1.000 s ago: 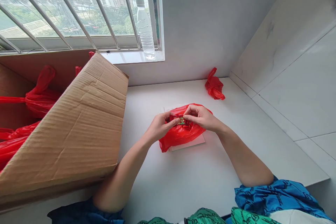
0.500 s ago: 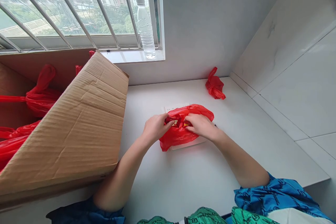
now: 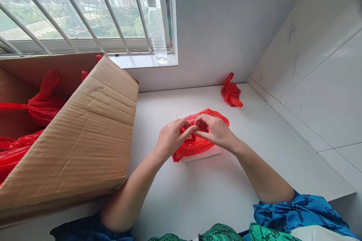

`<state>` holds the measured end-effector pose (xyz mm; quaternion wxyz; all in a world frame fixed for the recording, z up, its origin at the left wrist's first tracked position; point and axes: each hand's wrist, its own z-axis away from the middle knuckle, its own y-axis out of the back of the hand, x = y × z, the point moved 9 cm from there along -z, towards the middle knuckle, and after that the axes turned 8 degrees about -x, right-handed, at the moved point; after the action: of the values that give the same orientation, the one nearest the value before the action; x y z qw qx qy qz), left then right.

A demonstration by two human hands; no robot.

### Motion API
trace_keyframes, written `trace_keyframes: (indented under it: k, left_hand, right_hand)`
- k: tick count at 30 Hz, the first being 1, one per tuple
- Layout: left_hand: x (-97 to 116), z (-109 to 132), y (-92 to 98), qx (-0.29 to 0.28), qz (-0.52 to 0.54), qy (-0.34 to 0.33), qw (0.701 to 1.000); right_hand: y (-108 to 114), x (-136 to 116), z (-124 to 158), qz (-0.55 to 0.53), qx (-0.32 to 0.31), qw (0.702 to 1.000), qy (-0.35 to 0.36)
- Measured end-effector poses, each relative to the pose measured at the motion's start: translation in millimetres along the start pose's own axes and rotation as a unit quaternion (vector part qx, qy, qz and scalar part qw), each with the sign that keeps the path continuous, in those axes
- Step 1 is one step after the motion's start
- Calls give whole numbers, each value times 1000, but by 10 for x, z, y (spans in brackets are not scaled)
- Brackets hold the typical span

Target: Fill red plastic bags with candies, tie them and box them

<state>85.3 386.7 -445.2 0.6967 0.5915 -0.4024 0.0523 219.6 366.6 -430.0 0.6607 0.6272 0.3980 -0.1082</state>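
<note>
A red plastic bag [image 3: 198, 145] lies spread open on the white surface, over a flat pale board [image 3: 203, 155]. Small red and gold pieces show inside it, too small to name. My left hand [image 3: 177, 133] is over the bag's left part, thumb and fingers pinched together. My right hand [image 3: 213, 131] meets it from the right, fingers curled and also pinching. Between the fingertips is a small red and gold item [image 3: 197, 128], mostly hidden, so its kind does not show.
An open cardboard box [image 3: 93, 131] with several red plastic bags [image 3: 48, 105] stands at left. A small red plastic bag [image 3: 232, 92] sits near the back wall on the white countertop [image 3: 175, 199]. A clear water bottle [image 3: 157, 34] stands on the windowsill. A tiled wall [image 3: 319, 83] bounds the right.
Both hands have lifted a little out of the bag and come together over its middle, the fingertips now meeting around a small item. The bag's far edge has shifted slightly.
</note>
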Motion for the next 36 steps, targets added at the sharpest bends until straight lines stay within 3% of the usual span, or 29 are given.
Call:
trace_keyframes:
  k: [6, 9, 14, 19, 23, 31, 34, 36]
  left_hand:
    - [47, -1, 7, 16, 58, -54, 997]
    - [61, 2, 37, 33, 46, -69, 996]
    - [92, 0, 2, 27, -10, -78, 997]
    - [39, -1, 50, 20, -32, -42, 998]
    - [-21, 4, 126, 15, -42, -4, 999]
    - [-89, 14, -15, -58, -140, 13, 988]
    - [-53, 26, 29, -41, -174, 25, 984]
    - [0, 59, 124, -5, -204, 36, 978]
  right_hand:
    - [-15, -3, 19, -32, -21, 999, 1]
    - [3, -5, 22, -59, -39, 997, 10]
    - [39, -22, 18, -30, -18, 999, 39]
    - [125, 55, 29, 14, 17, 1000, 15]
    - [25, 201, 11, 24, -56, 997, -37]
    - [-100, 524, -93, 246, -43, 963, -105]
    - [-96, 421, -75, 184, -61, 978, -72]
    - [26, 288, -49, 138, -25, 989, -38]
